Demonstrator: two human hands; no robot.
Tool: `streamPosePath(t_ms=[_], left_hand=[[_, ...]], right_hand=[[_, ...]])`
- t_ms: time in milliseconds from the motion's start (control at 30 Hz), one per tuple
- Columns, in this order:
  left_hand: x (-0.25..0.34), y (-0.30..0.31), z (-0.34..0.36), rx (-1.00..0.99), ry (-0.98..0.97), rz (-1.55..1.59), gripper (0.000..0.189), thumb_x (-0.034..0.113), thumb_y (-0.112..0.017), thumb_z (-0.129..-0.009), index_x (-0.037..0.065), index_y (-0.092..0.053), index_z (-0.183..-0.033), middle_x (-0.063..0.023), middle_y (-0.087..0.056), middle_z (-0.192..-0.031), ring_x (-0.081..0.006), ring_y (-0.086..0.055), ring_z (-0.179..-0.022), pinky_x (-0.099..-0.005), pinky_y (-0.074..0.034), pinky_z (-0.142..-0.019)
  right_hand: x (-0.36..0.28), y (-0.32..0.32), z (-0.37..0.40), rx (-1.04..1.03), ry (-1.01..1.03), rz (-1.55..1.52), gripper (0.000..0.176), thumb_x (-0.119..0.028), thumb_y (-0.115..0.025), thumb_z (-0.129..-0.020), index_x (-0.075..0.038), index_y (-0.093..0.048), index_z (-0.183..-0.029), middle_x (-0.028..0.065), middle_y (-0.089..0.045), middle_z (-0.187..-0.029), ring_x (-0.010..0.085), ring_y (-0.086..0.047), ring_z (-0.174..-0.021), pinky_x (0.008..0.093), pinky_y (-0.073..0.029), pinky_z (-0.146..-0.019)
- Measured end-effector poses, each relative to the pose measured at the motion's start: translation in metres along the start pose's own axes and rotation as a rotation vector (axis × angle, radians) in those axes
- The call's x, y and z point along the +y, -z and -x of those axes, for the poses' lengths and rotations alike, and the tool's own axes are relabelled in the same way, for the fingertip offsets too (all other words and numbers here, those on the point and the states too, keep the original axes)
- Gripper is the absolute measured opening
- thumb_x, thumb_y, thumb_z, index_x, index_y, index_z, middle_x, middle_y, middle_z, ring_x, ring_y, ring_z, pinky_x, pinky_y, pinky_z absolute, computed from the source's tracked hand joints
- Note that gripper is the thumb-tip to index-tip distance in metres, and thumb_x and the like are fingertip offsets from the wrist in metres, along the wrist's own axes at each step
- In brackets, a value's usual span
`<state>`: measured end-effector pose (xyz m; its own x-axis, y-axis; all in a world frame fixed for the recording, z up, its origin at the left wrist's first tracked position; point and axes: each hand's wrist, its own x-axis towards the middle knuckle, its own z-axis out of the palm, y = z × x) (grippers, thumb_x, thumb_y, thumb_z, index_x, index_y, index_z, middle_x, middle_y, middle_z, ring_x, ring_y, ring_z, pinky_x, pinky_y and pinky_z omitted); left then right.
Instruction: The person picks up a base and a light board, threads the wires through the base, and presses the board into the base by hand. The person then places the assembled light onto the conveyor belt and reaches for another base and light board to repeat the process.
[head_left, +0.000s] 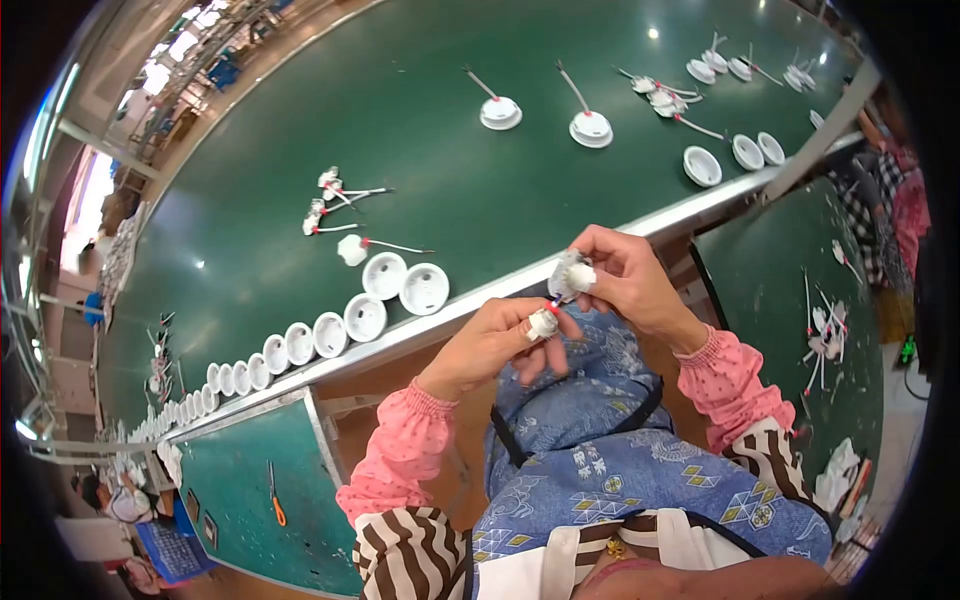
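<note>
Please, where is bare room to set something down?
The green tabletop is bare between white wired pieces on the left and two white cabled domes at far centre. The near-left edge is crowded by a row of white round cups.

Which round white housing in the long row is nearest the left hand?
The housing at the row's right end; all others there lie farther from the left hand.

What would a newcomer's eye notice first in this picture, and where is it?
Probably the long row of white cups, curving along the near edge of the green table. Next, the pink sleeves on both forearms, leading to the left hand and right hand, which hold small white parts near the centre. Orange-handled scissors lie at lower left.
</note>
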<state>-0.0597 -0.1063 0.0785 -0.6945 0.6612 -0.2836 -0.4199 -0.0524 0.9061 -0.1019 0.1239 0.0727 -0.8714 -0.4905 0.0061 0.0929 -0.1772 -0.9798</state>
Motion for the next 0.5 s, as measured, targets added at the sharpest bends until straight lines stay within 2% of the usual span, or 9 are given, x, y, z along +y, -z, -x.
streamPosePath(t_ms=[67,167,200,300,333,433,500], left_hand=[[0.001,-0.001,0.002,0.048,0.006,-0.145,0.031,0.030,-0.057,-0.106,0.002,-0.070,-0.112,-0.0048,-0.072,-0.080,-0.0102,-0.064,-0.063,-0.0247,-0.047,-0.056],[-0.021,-0.015,0.000,0.333,-0.287,-0.553,0.024,0.023,-0.060,-0.104,0.002,-0.071,-0.105,-0.0029,-0.069,-0.073,-0.0097,-0.057,-0.059,-0.0268,-0.045,-0.054],[-0.023,-0.020,-0.003,0.462,-0.514,-0.805,0.007,0.010,-0.066,-0.095,0.004,-0.069,-0.098,-0.0045,-0.064,-0.069,-0.0156,-0.057,-0.055,-0.0329,-0.045,-0.053],[-0.024,-0.027,-0.005,0.686,-0.676,-1.332,0.013,0.002,-0.066,-0.083,0.006,-0.067,-0.095,-0.0085,-0.062,-0.074,-0.0277,-0.059,-0.059,-0.0377,-0.047,-0.054],[-0.030,-0.024,-0.008,0.687,-0.668,-1.364,0.012,0.000,-0.065,-0.078,0.007,-0.061,-0.087,-0.0071,-0.056,-0.071,-0.0263,-0.060,-0.060,-0.0398,-0.047,-0.055],[-0.040,-0.018,-0.016,0.741,-0.712,-1.364,0.011,0.000,-0.065,-0.078,0.007,-0.058,-0.083,-0.0077,-0.054,-0.069,-0.0261,-0.059,-0.059,-0.0400,-0.046,-0.054],[-0.041,-0.019,-0.010,0.691,-0.609,-1.277,0.010,0.001,-0.064,-0.082,0.005,-0.061,-0.091,-0.0091,-0.061,-0.075,-0.0296,-0.063,-0.064,-0.0402,-0.049,-0.057]], right_hand=[[-0.002,0.002,0.005,-0.015,-0.055,-0.053,0.017,-0.014,-0.069,-0.098,0.000,-0.064,-0.105,0.0030,-0.067,-0.086,0.0054,-0.061,-0.063,0.0188,-0.042,-0.048],[0.002,0.002,0.009,-0.057,-0.168,-0.218,0.019,-0.016,-0.069,-0.098,0.001,-0.064,-0.103,0.0057,-0.067,-0.086,0.0061,-0.058,-0.059,0.0194,-0.040,-0.046],[0.004,0.002,0.011,-0.073,-0.229,-0.308,0.019,-0.016,-0.068,-0.097,0.002,-0.064,-0.103,0.0065,-0.068,-0.086,0.0064,-0.057,-0.058,0.0195,-0.039,-0.046],[0.017,-0.006,0.017,-0.086,-0.309,-0.548,0.016,-0.013,-0.065,-0.097,0.002,-0.063,-0.102,0.0089,-0.067,-0.087,0.0080,-0.055,-0.056,0.0203,-0.036,-0.044],[0.019,-0.010,0.018,-0.085,-0.306,-0.575,0.015,-0.011,-0.064,-0.097,0.002,-0.062,-0.102,0.0088,-0.067,-0.087,0.0082,-0.054,-0.056,0.0204,-0.035,-0.044],[0.014,-0.020,0.017,-0.015,-0.320,-0.582,0.009,-0.007,-0.061,-0.096,0.001,-0.062,-0.101,0.0083,-0.065,-0.085,0.0081,-0.053,-0.056,0.0198,-0.034,-0.044],[0.018,-0.022,0.019,0.026,-0.315,-0.567,0.008,-0.005,-0.060,-0.095,0.001,-0.062,-0.100,0.0078,-0.065,-0.084,0.0075,-0.053,-0.056,0.0196,-0.034,-0.044]])
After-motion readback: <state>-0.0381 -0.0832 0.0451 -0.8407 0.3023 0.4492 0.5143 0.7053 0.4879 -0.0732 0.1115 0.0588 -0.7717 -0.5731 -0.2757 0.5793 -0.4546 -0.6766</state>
